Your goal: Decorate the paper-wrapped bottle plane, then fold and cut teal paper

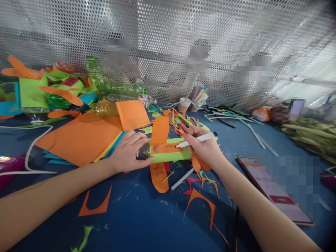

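A plastic bottle (143, 153) wrapped in green paper (170, 157) lies on its side in front of me. Orange paper wings (160, 131) cross it, one pointing away and one towards me, and an orange strip (160, 148) runs along its top. My left hand (132, 148) grips the bottle's bare left end between thumb and fingers. In my right hand (206, 147) is a white marker (187, 142), pinched with its tip at the orange strip. Orange paper pieces (199, 162) stick out at the bottle's right end, partly hidden by that hand.
Orange and coloured sheets (86, 136) are stacked left; decorated bottles (34, 91) stand behind. Paper offcuts (201, 201) litter the blue table. A phone (282, 200) lies right. Cups of pens (198, 99) and straws (256, 135) sit farther back, before a perforated metal panel (162, 28).
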{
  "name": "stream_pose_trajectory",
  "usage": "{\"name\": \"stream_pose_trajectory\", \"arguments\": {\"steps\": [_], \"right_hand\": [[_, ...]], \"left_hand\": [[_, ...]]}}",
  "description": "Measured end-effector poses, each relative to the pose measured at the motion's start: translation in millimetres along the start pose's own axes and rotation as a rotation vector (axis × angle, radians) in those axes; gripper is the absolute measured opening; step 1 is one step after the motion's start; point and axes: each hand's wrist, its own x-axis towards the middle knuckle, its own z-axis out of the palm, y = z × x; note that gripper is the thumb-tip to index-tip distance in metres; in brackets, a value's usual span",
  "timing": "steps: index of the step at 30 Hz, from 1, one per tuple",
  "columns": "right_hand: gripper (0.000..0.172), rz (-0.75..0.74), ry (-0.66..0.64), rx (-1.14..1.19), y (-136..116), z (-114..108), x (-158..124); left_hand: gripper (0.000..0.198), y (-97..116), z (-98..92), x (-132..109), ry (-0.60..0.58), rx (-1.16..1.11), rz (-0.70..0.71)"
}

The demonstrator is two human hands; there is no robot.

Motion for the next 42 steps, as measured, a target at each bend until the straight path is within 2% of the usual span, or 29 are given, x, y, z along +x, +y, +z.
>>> {"name": "stream_pose_trajectory", "arguments": {"steps": [3,9,14,19,23,28,42], "right_hand": [[0.028,-0.013,0.028,0.008,0.9,-0.4,0.0],[0.030,-0.012,-0.048,0.002,4.9,-0.8,-0.9],[0.031,-0.061,-0.006,0.108,0.5,0.7,-2.8],[0.028,-0.076,-0.081,0.034,-0.3,2.0,-5.5],[0.036,-0.061,-0.089,0.069,1.9,5.2,-7.2],[0.029,-0.075,-0.069,0.083,2.9,7.4,-6.4],[0.028,-0.027,-0.071,0.052,7.3,6.7,-5.5]], "left_hand": [[0.042,0.3,-0.5,0.1,0.002,0.000,0.001],[0.042,-0.4,0.0,0.0,0.003,-0.005,0.004],[0.042,-1.2,0.8,-0.1,0.008,0.002,0.000],[0.039,-0.6,-0.3,0.9,-0.006,-0.008,-0.008],[0.039,-0.1,-0.5,1.3,-0.006,0.000,-0.002],[0.039,-0.9,-0.5,1.0,-0.021,0.001,-0.015],[0.039,-0.5,-0.6,1.1,-0.024,0.007,-0.004]]}}
